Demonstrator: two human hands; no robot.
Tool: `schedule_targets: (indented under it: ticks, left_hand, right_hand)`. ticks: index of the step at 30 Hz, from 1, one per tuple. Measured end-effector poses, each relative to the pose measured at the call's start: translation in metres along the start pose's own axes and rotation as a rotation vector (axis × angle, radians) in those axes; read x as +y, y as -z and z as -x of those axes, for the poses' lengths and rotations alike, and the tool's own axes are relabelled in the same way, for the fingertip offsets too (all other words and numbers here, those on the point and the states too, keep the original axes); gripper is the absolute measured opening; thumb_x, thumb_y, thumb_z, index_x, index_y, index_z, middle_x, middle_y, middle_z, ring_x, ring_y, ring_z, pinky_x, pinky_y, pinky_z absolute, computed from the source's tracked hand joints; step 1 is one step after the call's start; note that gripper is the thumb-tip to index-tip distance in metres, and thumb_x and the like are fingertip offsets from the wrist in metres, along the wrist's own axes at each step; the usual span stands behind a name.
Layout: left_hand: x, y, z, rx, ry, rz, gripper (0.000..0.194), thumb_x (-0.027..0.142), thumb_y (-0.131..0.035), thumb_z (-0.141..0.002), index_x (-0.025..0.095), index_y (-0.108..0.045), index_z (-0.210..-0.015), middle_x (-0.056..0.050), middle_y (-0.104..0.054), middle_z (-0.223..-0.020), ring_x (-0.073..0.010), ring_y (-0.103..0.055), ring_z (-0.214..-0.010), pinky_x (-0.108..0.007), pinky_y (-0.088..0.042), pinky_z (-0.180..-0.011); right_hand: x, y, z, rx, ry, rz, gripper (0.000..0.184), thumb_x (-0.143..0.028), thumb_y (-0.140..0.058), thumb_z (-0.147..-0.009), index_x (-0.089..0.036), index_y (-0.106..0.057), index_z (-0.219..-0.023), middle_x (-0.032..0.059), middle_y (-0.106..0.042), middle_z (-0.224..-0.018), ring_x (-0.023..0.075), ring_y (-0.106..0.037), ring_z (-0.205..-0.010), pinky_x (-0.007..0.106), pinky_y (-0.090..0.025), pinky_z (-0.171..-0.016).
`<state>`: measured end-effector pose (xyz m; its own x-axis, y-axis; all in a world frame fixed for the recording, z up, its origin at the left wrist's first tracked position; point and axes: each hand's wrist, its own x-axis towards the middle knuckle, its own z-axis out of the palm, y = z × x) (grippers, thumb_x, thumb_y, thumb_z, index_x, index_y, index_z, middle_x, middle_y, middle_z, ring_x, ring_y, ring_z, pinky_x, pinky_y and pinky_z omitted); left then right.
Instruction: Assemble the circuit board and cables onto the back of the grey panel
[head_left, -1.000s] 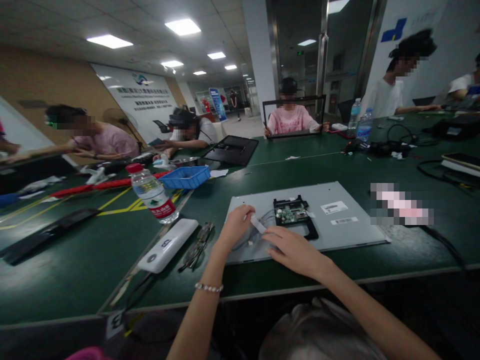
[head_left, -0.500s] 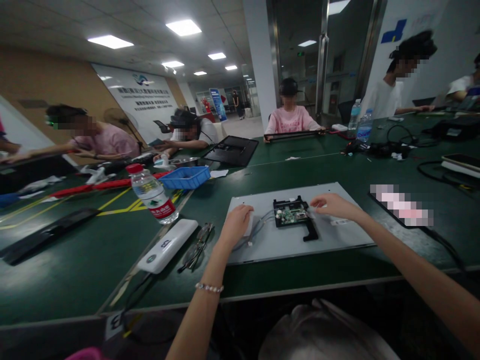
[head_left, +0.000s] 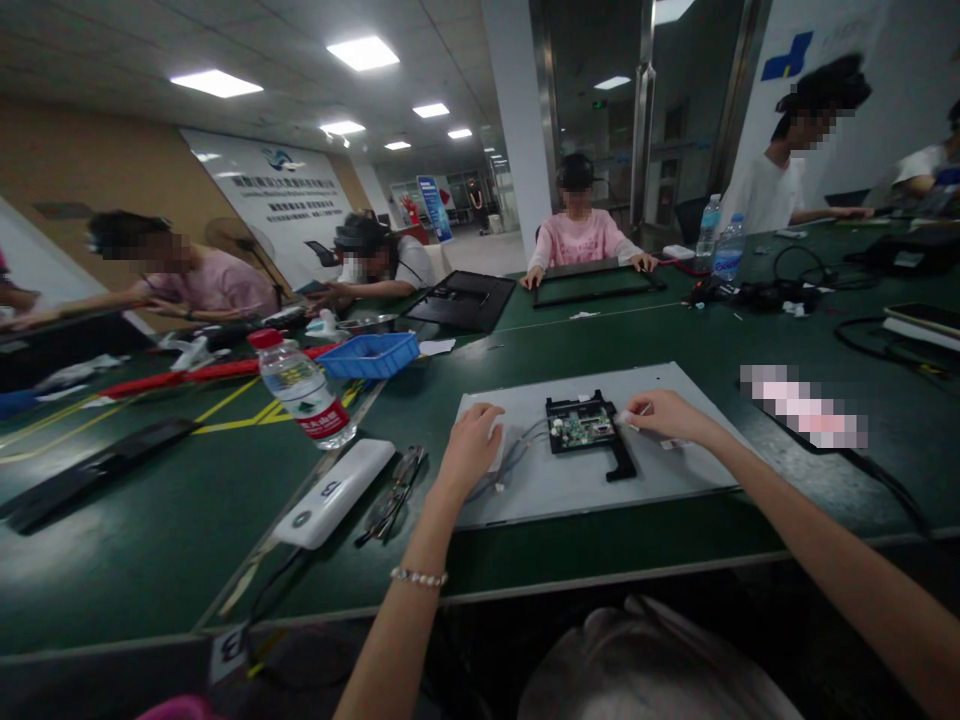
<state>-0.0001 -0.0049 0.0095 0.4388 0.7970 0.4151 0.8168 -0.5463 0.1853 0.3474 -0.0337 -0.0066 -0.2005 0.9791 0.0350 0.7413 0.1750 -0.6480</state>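
Observation:
A grey metal-backed display panel lies flat on the green table before me. On its middle sits a green circuit board in a black plastic bracket, with thin grey cables leading left from it. My left hand rests over the panel's left part, thumb and fingers apart, beside a white strip partly hidden under it. At the board's right edge, my right hand pinches a small white tab, partly covered by the fingertips.
Left of the panel are eyeglasses, a white power bank, a water bottle and a blue tray. A pixelated phone-like object lies right. Across the table, a person in pink holds a black frame.
My right hand has left the white strip and moved right to the board's edge, where it closes on the white tab. My left fingers have spread. Opposite, the person has lowered the black frame.

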Motion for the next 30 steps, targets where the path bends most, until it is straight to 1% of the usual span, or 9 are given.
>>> schedule_targets:
  ticks: [5, 12, 14, 17, 19, 21, 23, 25, 30]
  left_hand:
    - [0.003, 0.003, 0.000, -0.009, -0.011, -0.030, 0.027, 0.017, -0.045, -0.087, 0.019, -0.058, -0.111, -0.009, -0.056, -0.112, -0.0237, -0.052, -0.107, -0.038, -0.042, -0.095]
    - [0.003, 0.002, 0.001, -0.005, -0.013, -0.052, 0.026, 0.019, -0.046, -0.088, 0.018, -0.057, -0.111, -0.009, -0.056, -0.111, -0.0239, -0.052, -0.106, -0.038, -0.042, -0.093]
    - [0.002, 0.000, 0.001, -0.004, -0.016, -0.052, 0.026, 0.018, -0.046, -0.088, 0.018, -0.057, -0.111, -0.009, -0.056, -0.111, -0.0237, -0.052, -0.106, -0.038, -0.042, -0.093]
    - [0.001, -0.002, 0.001, -0.001, -0.018, -0.042, 0.026, 0.017, -0.047, -0.087, 0.019, -0.058, -0.110, -0.008, -0.056, -0.111, -0.0229, -0.052, -0.105, -0.037, -0.042, -0.093]
    - [0.000, -0.003, 0.001, 0.003, -0.015, -0.034, 0.026, 0.017, -0.048, -0.086, 0.020, -0.058, -0.111, -0.007, -0.056, -0.111, -0.0224, -0.053, -0.106, -0.037, -0.042, -0.094]
    - [0.000, -0.004, 0.001, 0.001, -0.015, -0.034, 0.026, 0.018, -0.048, -0.087, 0.020, -0.057, -0.111, -0.007, -0.056, -0.111, -0.0221, -0.052, -0.106, -0.037, -0.042, -0.094]
    - [0.000, -0.004, 0.002, -0.010, -0.021, -0.041, 0.026, 0.018, -0.048, -0.087, 0.020, -0.057, -0.111, -0.007, -0.056, -0.111, -0.0221, -0.052, -0.106, -0.037, -0.043, -0.093]
    - [0.000, -0.005, 0.002, -0.020, -0.025, -0.052, 0.026, 0.018, -0.048, -0.087, 0.020, -0.057, -0.111, -0.007, -0.056, -0.112, -0.0223, -0.052, -0.105, -0.037, -0.043, -0.093]
    - [-0.001, -0.006, 0.002, -0.031, -0.029, -0.067, 0.027, 0.018, -0.048, -0.087, 0.019, -0.057, -0.112, -0.007, -0.055, -0.113, -0.0230, -0.052, -0.106, -0.038, -0.043, -0.093]
  right_hand:
    - [0.014, 0.006, 0.001, 0.058, -0.034, 0.089, 0.025, -0.033, -0.055, -0.081, -0.015, -0.070, -0.091, 0.0090, -0.070, -0.092, 0.0206, -0.064, -0.084, 0.029, -0.046, -0.074]
    - [0.016, 0.014, -0.001, 0.197, -0.034, 0.281, 0.035, -0.031, -0.054, -0.082, -0.012, -0.067, -0.108, 0.0155, -0.061, -0.112, 0.0237, -0.061, -0.095, 0.033, -0.043, -0.085]
    - [0.009, 0.016, -0.006, 0.198, 0.019, 0.291, 0.035, -0.030, -0.053, -0.083, -0.012, -0.065, -0.111, 0.0157, -0.060, -0.114, 0.0241, -0.060, -0.097, 0.033, -0.043, -0.087]
    - [-0.007, 0.015, -0.022, 0.144, 0.193, 0.267, 0.035, -0.030, -0.052, -0.085, -0.014, -0.063, -0.114, 0.0132, -0.060, -0.115, 0.0232, -0.058, -0.103, 0.033, -0.043, -0.089]
    - [-0.017, 0.010, -0.036, 0.108, 0.314, 0.272, 0.035, -0.029, -0.054, -0.085, -0.015, -0.062, -0.115, 0.0121, -0.061, -0.116, 0.0228, -0.056, -0.107, 0.033, -0.042, -0.093]
    - [-0.026, 0.003, -0.050, 0.078, 0.385, 0.304, 0.033, -0.027, -0.056, -0.084, -0.015, -0.062, -0.114, 0.0118, -0.061, -0.117, 0.0227, -0.056, -0.109, 0.033, -0.040, -0.096]
    - [-0.032, -0.004, -0.061, 0.043, 0.379, 0.352, 0.029, -0.026, -0.057, -0.083, -0.015, -0.065, -0.109, 0.0116, -0.063, -0.114, 0.0229, -0.057, -0.107, 0.031, -0.041, -0.094]
    - [-0.036, -0.010, -0.068, 0.020, 0.318, 0.397, 0.025, -0.025, -0.057, -0.083, -0.015, -0.069, -0.102, 0.0112, -0.066, -0.109, 0.0228, -0.060, -0.102, 0.029, -0.043, -0.090]
    - [-0.042, -0.018, -0.072, 0.035, 0.180, 0.454, 0.023, -0.020, -0.052, -0.084, -0.017, -0.073, -0.094, 0.0099, -0.071, -0.097, 0.0209, -0.063, -0.093, 0.025, -0.045, -0.077]
